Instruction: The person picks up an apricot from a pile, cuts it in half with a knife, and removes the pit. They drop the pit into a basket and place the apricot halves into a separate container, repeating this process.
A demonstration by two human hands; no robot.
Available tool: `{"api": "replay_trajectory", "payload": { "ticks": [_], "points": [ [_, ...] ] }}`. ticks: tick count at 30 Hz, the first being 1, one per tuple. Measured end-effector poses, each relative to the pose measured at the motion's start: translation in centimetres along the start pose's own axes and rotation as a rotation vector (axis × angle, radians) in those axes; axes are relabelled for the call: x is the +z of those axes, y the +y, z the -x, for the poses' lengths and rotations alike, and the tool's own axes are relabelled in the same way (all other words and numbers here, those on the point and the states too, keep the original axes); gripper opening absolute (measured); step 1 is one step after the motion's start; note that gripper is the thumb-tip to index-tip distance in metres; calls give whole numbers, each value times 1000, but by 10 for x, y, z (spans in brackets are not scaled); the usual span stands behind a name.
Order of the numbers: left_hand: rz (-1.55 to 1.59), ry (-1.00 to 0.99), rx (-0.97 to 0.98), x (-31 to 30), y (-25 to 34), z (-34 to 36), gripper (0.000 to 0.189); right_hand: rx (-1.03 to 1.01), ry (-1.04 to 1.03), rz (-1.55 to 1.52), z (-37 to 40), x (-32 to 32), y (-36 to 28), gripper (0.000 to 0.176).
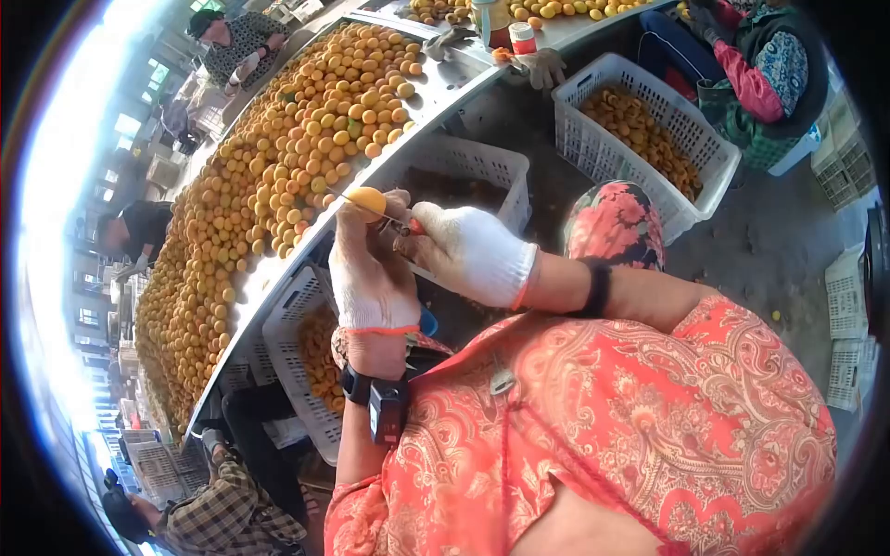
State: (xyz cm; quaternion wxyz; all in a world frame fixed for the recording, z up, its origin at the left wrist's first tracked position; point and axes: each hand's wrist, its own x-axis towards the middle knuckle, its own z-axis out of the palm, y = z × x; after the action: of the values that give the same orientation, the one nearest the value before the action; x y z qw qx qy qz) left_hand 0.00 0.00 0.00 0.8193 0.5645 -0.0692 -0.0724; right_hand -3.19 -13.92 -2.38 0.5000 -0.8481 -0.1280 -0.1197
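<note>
- The left hand [366,278], in a white glove near the middle of the frame, pinches 1 orange-yellow fruit [364,201] between its thumb and fingers.
- The right hand [468,255], also gloved in white, is just right of it, fingers curled closed around a small knife [393,221]; the thin blade meets the fruit.
- The fruit is at the fingertips of the left hand, near the edge of the metal table [428,100].
- A large heap of whole fruit [278,157] spreads over the table from the upper middle down to the lower left.
- 1 white crate [718,190] with orange cut pieces [644,134] sits at the upper right; a 2nd crate [283,324], left of the left forearm, holds similar pieces.
- A 3rd crate [505,167] is behind the hands, its contents too dark to tell.
- 1 red-and-white container [522,39] stands at the top of the frame, next to a grey glove [544,68].
- 4 other people are around the table: upper right, upper left, left and lower left.
</note>
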Motion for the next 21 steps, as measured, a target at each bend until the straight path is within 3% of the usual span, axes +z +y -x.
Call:
{"api": "replay_trajectory", "payload": {
  "ticks": [3,5,9,15,17,21],
  "points": [
    [249,31,-68,8,-1,-3,45,-41,45,41,-1,-2,2,27],
    [84,97,-13,9,3,-3,38,26,41,-21,1,3,2,26],
    [-112,164,96,4,0,-7,33,-25,31,-95,3,1,4,25],
    [-6,155,74,-5,0,-10,29,45,-52,-196,1,-1,-3,25],
    [58,136,45,-3,1,-9,29,16,-23,-60,1,-4,-8,14],
    [232,107,-26,3,3,-4,30,-36,42,-129,2,5,1,16]
  ]
}}
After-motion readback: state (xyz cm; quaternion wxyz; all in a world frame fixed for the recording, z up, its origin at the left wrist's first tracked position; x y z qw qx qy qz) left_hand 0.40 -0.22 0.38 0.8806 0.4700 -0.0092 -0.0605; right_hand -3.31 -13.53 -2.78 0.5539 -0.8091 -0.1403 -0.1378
